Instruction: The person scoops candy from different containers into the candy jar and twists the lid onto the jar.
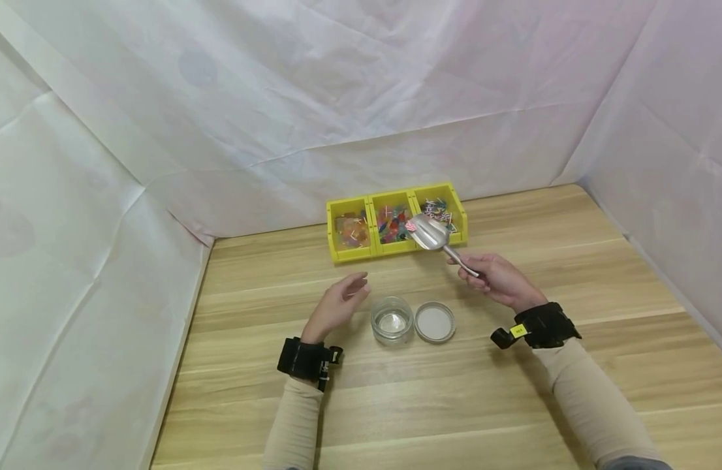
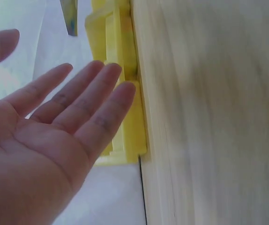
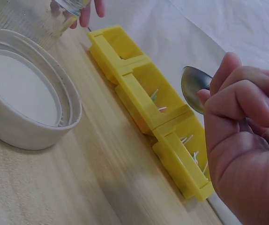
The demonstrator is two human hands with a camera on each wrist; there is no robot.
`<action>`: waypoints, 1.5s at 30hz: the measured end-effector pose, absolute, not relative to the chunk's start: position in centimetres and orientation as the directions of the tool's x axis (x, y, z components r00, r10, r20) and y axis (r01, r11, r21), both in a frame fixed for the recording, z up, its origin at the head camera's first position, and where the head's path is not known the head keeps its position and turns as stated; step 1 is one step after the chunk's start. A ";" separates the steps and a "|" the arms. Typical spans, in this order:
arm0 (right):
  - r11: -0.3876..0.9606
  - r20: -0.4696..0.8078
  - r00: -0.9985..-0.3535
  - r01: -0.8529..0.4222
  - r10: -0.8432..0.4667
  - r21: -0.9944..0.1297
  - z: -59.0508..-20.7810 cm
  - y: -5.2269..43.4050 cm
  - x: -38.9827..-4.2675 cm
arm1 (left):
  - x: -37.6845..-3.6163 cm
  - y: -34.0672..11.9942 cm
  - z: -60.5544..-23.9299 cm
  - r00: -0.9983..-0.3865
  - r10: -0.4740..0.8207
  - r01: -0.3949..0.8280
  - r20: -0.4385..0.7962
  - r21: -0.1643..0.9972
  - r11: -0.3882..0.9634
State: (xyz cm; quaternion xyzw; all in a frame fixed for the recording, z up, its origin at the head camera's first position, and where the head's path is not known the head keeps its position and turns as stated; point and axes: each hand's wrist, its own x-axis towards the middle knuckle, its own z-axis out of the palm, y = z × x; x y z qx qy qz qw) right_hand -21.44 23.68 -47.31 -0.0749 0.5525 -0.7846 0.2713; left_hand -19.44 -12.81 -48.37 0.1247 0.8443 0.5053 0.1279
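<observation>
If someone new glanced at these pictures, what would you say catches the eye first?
The row of three yellow bins of colourful bits at the table's far edge stands out. Over it, the right hand holds a metal scoop carrying a few pieces. Nearer, an open glass jar sits beside its lid.

Head view high over table, wrist views close, sharing yellow bins

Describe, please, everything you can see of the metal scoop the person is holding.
The scoop looks like shiny silver metal, with a rounded bowl and a thin straight handle. The right hand grips the handle's end, fingers curled round it. It is held in the air, its bowl over the front edge of the yellow tray, between the middle and right compartments. A few small coloured pieces lie in the bowl.
</observation>
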 end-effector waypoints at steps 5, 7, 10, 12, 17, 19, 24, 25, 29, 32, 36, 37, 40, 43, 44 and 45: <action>-0.259 -0.171 -0.835 0.348 -0.523 -0.901 -47.4 23.6 -21.2 | -18.5 -12.2 -48.1 -0.912 0.399 0.092 -0.093 0.903 0.420; -0.256 -0.177 -0.832 0.353 -0.525 -0.900 -47.5 23.5 -21.1 | -18.1 -12.0 -48.0 -0.903 0.421 0.102 -0.085 0.910 0.402; -0.248 -0.192 -0.827 0.366 -0.529 -0.897 -47.6 23.4 -21.0 | -17.5 -11.7 -48.0 -0.884 0.462 0.120 -0.073 0.920 0.374; -0.244 -0.196 -0.823 0.371 -0.533 -0.896 -47.7 23.4 -20.9 | -17.1 -11.5 -48.0 -0.870 0.487 0.125 -0.071 0.925 0.359; -0.243 -0.190 -0.818 0.369 -0.543 -0.897 -47.8 23.2 -20.6 | -16.3 -10.9 -48.4 -0.851 0.519 0.147 -0.087 0.908 0.393; -0.238 -0.190 -0.816 0.369 -0.545 -0.898 -47.8 23.2 -20.4 | -16.0 -10.8 -48.5 -0.850 0.519 0.151 -0.097 0.897 0.415; -0.238 -0.182 -0.805 0.369 -0.564 -0.898 -47.9 23.1 -20.1 | -15.7 -10.5 -48.7 -0.858 0.501 0.140 -0.114 0.886 0.442; -0.240 -0.176 -0.803 0.367 -0.570 -0.899 -47.9 23.1 -20.0 | -15.7 -10.5 -48.8 -0.859 0.499 0.140 -0.115 0.885 0.445; -0.237 -0.173 -0.800 0.365 -0.574 -0.900 -48.0 23.1 -19.6 | -15.5 -10.2 -48.9 -0.865 0.489 0.134 -0.117 0.884 0.447; -0.234 -0.179 -0.793 0.374 -0.582 -0.897 -48.2 23.2 -19.4 | -15.5 -9.9 -49.1 -0.871 0.477 0.127 -0.119 0.883 0.451; -0.225 -0.183 -0.777 0.385 -0.602 -0.895 -48.4 23.3 -19.2 | -15.4 -9.6 -49.3 -0.878 0.464 0.129 -0.116 0.876 0.464; -0.224 -0.183 -0.776 0.385 -0.604 -0.895 -48.5 23.3 -19.2 | -15.3 -9.6 -49.3 -0.879 0.462 0.129 -0.118 0.874 0.469; -0.227 -0.170 -0.771 0.379 -0.614 -0.897 -48.5 23.3 -19.0 | -15.2 -9.5 -49.2 -0.883 0.453 0.128 -0.123 0.866 0.484; -0.233 -0.160 -0.769 0.374 -0.619 -0.898 -48.6 23.3 -18.9 | -15.2 -9.5 -49.1 -0.885 0.447 0.122 -0.130 0.862 0.493; -0.233 -0.157 -0.769 0.371 -0.619 -0.899 -48.6 23.3 -18.9 | -15.2 -9.5 -49.1 -0.886 0.446 0.123 -0.129 0.862 0.493; -0.233 -0.155 -0.770 0.369 -0.619 -0.900 -48.7 23.3 -18.8 | -15.2 -9.5 -49.2 -0.885 0.447 0.124 -0.128 0.861 0.493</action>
